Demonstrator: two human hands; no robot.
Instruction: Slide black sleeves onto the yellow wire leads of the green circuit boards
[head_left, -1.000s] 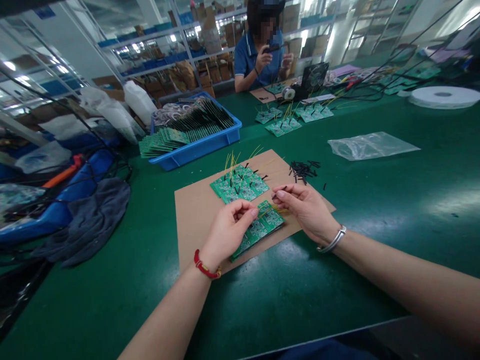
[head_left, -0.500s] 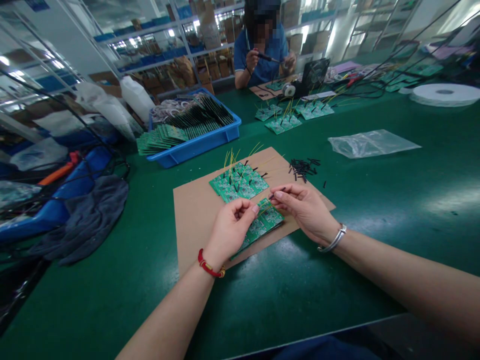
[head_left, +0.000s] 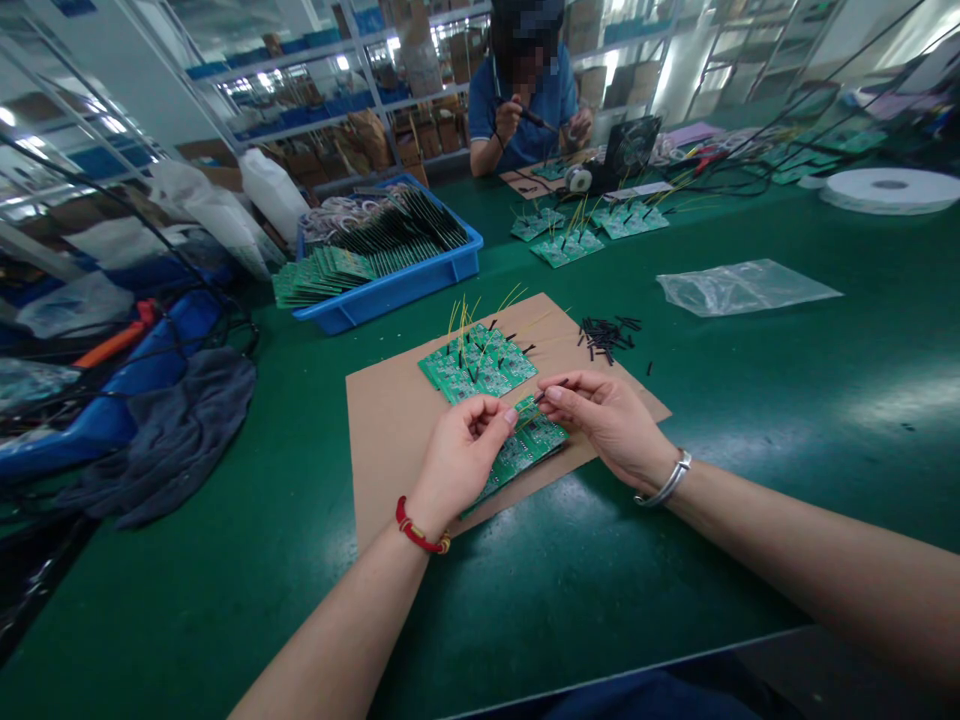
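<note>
My right hand [head_left: 607,420] pinches a short black sleeve tube [head_left: 551,389] between thumb and forefinger, with the tube's tip pointing at my left fingers. My left hand [head_left: 457,455] is pinched over a green circuit board [head_left: 529,447] and seems to hold a thin yellow wire [head_left: 526,414] rising from it. That board lies on a small stack, partly hidden by my fingers. Beyond it sits another group of green boards [head_left: 477,365] bristling with yellow wires and black sleeves. Both lie on a brown cardboard sheet [head_left: 397,450].
Loose black sleeves [head_left: 604,338] lie beside the cardboard on the green bench [head_left: 750,480]. A blue crate [head_left: 390,270] holds stacked boards. A co-worker [head_left: 525,110] works across the bench, near wired boards [head_left: 566,248], a plastic bag [head_left: 742,287] and a white roll [head_left: 889,190].
My right hand has shifted slightly left, bringing the black tube closer to my left fingers. The view has tilted a little. The co-worker's hands have moved.
</note>
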